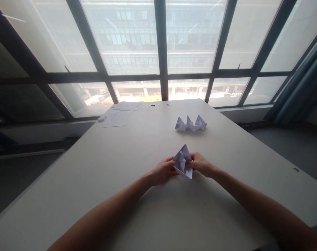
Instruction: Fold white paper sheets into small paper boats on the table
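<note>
A folded white paper boat (184, 153) is held just above the table, tilted so that its open hollow and inner folds face me. My left hand (164, 170) pinches its left side, the thumb reaching in over the edge. On the opposite side my right hand (200, 164) grips it, with its thumb inside the hollow. Some fingers of both hands are hidden behind the paper. Farther off, several-pointed folded paper boats (191, 125) stand close together in a row.
Loose white sheets (119, 118) lie at the far left of the white table (95, 167), a small crumpled white piece (102, 118) beside them. Two dark holes show near the far edge. Large windows (132, 38) rise behind, and a blue curtain (296, 76) hangs at the right.
</note>
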`<state>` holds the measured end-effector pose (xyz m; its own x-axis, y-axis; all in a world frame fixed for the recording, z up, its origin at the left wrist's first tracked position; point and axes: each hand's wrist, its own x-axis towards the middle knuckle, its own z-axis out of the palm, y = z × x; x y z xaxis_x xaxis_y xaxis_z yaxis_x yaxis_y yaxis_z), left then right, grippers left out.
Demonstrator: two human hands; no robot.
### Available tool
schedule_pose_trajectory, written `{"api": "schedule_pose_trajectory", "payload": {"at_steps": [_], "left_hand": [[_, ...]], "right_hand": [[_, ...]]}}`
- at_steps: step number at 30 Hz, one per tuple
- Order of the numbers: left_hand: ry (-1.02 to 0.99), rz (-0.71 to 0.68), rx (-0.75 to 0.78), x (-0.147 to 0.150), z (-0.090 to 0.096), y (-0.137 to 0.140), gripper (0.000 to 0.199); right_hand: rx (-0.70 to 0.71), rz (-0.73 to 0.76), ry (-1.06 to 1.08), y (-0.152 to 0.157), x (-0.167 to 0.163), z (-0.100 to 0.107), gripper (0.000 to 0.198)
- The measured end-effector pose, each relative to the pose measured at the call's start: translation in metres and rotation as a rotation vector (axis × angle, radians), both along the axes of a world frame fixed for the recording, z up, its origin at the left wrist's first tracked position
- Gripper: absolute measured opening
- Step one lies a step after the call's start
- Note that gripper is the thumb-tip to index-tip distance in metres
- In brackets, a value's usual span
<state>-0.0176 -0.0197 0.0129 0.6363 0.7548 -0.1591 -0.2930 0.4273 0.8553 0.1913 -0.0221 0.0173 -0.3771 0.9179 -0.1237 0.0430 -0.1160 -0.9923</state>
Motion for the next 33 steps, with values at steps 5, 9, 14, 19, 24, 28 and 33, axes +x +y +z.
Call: {"api": "schedule_pose_trajectory", "payload": {"at_steps": [5, 9, 14, 19, 24, 28, 33], "left_hand": [[0.016, 0.012, 0.000, 0.001, 0.001, -0.001, 0.035], [0.014, 0.013, 0.009, 0.002, 0.002, -0.001, 0.034], [0.043, 0.036, -0.041, 0.001, 0.002, 0.000, 0.031], [0.018, 0.038, -0.063, 0.000, 0.003, -0.001, 0.031], [0.009, 0.038, -0.105, -0.001, 0.003, 0.000, 0.028], [0.004, 0.040, -0.092, 0.000, 0.001, 0.000, 0.029], [0.039, 0.052, -0.075, 0.000, 0.001, 0.001, 0.031]], "right_hand": [[-0.005, -0.069, 0.020, -0.003, -0.007, 0.007, 0.021], [-0.073, -0.036, 0.155, -0.002, -0.008, 0.008, 0.033], [0.001, -0.035, 0.132, 0.000, -0.008, -0.002, 0.024], [0.027, -0.036, 0.100, -0.001, -0.007, -0.001, 0.023], [0.010, -0.042, 0.063, -0.003, -0.005, 0.007, 0.025], [-0.003, -0.065, 0.039, -0.003, -0.003, 0.009, 0.027], [-0.002, -0.077, 0.017, -0.002, -0.003, 0.007, 0.027]]}}
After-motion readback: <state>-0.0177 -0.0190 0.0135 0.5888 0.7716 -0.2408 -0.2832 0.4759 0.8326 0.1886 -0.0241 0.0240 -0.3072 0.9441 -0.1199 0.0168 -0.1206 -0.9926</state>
